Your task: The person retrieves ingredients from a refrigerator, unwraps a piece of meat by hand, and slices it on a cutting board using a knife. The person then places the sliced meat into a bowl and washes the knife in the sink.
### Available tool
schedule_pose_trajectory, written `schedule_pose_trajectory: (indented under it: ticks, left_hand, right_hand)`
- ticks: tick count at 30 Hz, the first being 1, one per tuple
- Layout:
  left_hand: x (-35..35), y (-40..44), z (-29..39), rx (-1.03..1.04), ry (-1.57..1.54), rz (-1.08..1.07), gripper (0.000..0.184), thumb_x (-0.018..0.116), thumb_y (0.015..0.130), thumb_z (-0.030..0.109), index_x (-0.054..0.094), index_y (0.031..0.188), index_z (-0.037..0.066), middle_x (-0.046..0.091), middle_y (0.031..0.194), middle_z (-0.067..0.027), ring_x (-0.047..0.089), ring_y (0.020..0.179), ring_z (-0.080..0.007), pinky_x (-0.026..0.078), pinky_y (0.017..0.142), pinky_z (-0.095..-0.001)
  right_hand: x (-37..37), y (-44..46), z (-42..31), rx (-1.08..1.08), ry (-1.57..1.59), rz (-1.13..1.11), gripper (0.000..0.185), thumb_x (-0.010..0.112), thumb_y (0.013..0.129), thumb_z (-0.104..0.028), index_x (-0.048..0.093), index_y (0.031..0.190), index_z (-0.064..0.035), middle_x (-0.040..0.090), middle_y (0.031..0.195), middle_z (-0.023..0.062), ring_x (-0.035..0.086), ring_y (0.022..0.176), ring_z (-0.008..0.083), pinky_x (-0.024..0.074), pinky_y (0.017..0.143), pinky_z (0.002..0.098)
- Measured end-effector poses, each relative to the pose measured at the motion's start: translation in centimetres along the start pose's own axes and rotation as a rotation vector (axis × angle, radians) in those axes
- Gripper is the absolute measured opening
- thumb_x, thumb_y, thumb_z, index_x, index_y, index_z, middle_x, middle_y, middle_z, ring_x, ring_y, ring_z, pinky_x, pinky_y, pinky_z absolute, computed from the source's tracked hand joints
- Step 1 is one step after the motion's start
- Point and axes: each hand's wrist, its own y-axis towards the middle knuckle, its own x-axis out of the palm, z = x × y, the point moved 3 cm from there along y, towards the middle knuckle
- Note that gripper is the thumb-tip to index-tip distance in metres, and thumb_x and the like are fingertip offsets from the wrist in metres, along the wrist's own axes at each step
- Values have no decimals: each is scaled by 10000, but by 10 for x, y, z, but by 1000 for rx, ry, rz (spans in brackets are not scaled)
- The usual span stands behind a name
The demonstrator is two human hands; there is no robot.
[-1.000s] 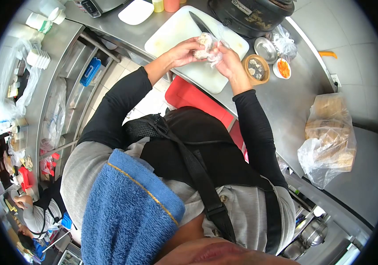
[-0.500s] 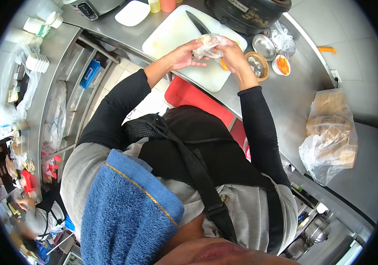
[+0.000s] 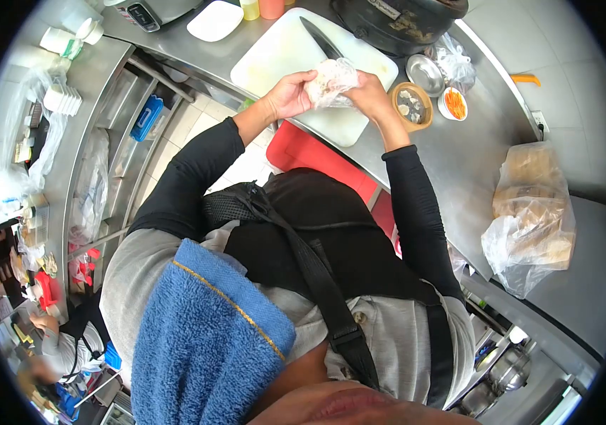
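Observation:
A clear plastic bag (image 3: 331, 81) with pale contents is held up over the white cutting board (image 3: 267, 60). My left hand (image 3: 292, 95) grips its left side, thumb at the top. On the other side, my right hand (image 3: 372, 95) has its fingers closed around the bag, partly hidden by it. What exactly is inside the bag I cannot make out. Behind the bag, a knife (image 3: 319, 35) with a dark blade lies on the board. A round wooden container (image 3: 424, 117) with greyish-white pieces stands right of my right hand.
Close by are a metal bowl (image 3: 424, 74) and a small bowl of orange shreds (image 3: 453, 105). A large black cooker (image 3: 402, 25) stands behind the board, a white dish (image 3: 215, 20) at the left. Bagged brown blocks (image 3: 529, 205) lie at right. Another person (image 3: 76, 343) is at lower left.
The bag now looks rounder and fuller between my hands. My left fingers, stretched beneath it before, have curled in against its side. The wooden container is less covered by my right hand.

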Motion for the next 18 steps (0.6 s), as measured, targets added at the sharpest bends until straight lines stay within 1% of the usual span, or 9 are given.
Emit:
schedule_pose_trajectory:
  ticks: [2,3,6,9,11,12,14,17,18]
  left_hand:
    - [2,-2,1,-28,69,12,506,485,992,287,413,1411,14,561,1348,-164,561,1235,-288,451,1047,-454]
    - [5,-4,3,-41,104,18,506,473,995,295,412,1413,16,562,1348,-166,563,1231,-285,453,1042,-454]
    - [19,-7,11,-109,135,21,449,541,974,267,481,1353,33,603,1271,-124,601,1165,-245,497,980,-429]
    - [23,-1,6,22,586,215,423,604,955,231,499,1316,36,615,1182,-93,622,1097,-207,513,953,-372]
    - [15,5,5,68,651,215,417,634,941,204,503,1302,41,609,1137,-76,623,1071,-187,518,943,-345]
    - [11,7,5,93,685,214,416,650,934,190,504,1295,44,606,1114,-67,623,1057,-177,520,938,-331]
    - [6,4,3,83,538,164,422,633,937,168,487,1303,16,607,1184,-93,608,1118,-185,511,978,-357]
    - [12,-6,4,52,328,65,447,629,942,204,475,1304,-7,600,1234,-102,597,1154,-197,503,1001,-403]
    - [26,-11,8,43,215,17,455,627,944,220,472,1301,-14,595,1250,-105,594,1164,-203,498,1009,-422]
  right_hand:
    - [-3,6,4,-40,-45,78,269,619,833,-35,665,1088,35,713,945,96,642,848,145,509,722,298]
    - [-1,9,10,-60,23,120,272,607,837,-30,661,1095,37,710,955,95,642,857,148,506,738,297]
    - [10,10,19,-101,231,196,281,570,863,-21,646,1126,41,697,1002,93,637,890,154,498,790,294]
    - [15,6,18,-87,379,167,284,536,898,-25,626,1158,44,677,1066,96,629,934,162,492,831,293]
    - [17,9,19,-42,380,115,285,519,906,-27,615,1163,48,669,1082,107,626,961,175,491,837,296]
    - [17,10,21,-19,439,130,268,527,892,-24,626,1131,46,672,1046,103,626,935,176,490,825,294]
    - [18,13,23,24,555,159,237,542,864,-19,646,1067,42,677,975,96,625,883,177,488,800,292]
    - [21,13,26,105,582,203,234,535,873,-14,621,1085,35,672,979,112,627,891,195,493,788,299]
    - [19,15,32,108,652,211,260,519,893,-11,582,1140,37,652,1038,124,628,933,216,504,815,325]
